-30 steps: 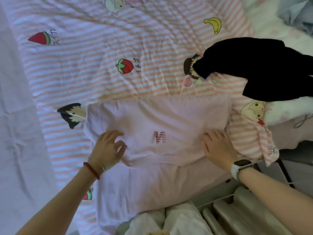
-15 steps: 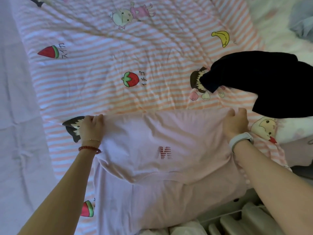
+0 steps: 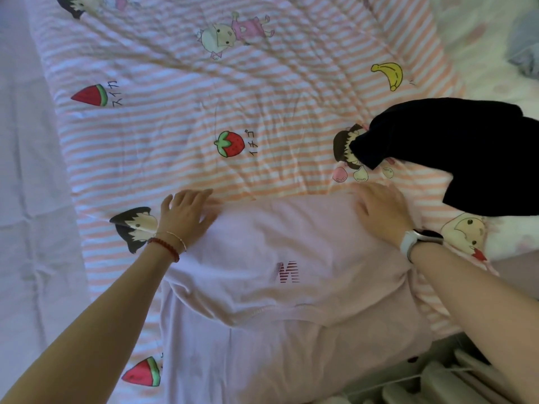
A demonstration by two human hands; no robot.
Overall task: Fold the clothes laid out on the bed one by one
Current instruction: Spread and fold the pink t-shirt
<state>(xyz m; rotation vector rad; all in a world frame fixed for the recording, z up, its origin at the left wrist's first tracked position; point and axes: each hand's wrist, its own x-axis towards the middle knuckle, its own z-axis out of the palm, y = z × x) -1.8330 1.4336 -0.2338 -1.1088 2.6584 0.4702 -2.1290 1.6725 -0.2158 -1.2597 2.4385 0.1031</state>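
Pink T-shirt (image 3: pixel 291 258) with a striped red "M" lies at the near edge of the bed, on a striped cartoon-print quilt (image 3: pixel 204 112), its upper part folded over the lower. Left hand (image 3: pixel 186 214), bracelets at the wrist, lies flat with fingers spread on the shirt's far left corner. Right hand (image 3: pixel 382 211), smartwatch (image 3: pixel 420 237) on the wrist, presses flat on the far right corner, gripping nothing. Further right a black garment (image 3: pixel 466 153) sits crumpled on the quilt.

head view: worn on the person's head, facing forward and down
nearness: close over the bed (image 3: pixel 262 118), forearms entering from below
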